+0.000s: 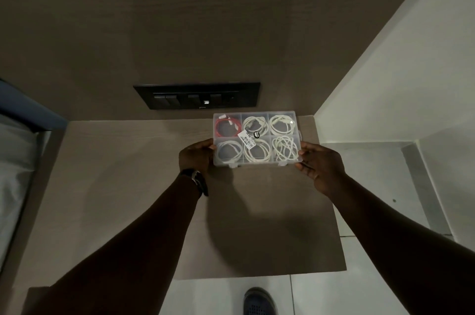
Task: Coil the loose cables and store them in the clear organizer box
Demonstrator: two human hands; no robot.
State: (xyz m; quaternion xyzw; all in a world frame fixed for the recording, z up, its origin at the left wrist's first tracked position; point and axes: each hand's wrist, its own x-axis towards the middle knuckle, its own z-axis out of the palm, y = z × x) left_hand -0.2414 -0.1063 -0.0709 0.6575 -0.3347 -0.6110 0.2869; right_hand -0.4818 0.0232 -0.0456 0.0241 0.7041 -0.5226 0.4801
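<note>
Shoe (259,302), tiled floor (359,289), brown tabletop (128,173)

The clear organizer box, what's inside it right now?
The clear organizer box holds six coiled cables, one per compartment: a red cable top left, white cables elsewhere. A price sticker covers part of the middle.

The clear box (257,138) is a flat six-compartment organizer, two rows of three, lid closed with two little latches on the near edge. Every slot has a coiled cable: a red cable (227,126) in the far-left slot and white cables (281,124) in the other five. The near-right coil looks messier than the rest. A price sticker (246,139) sits on the lid near the middle. The box sits level above the tabletop, gripped at both short ends.
</note>
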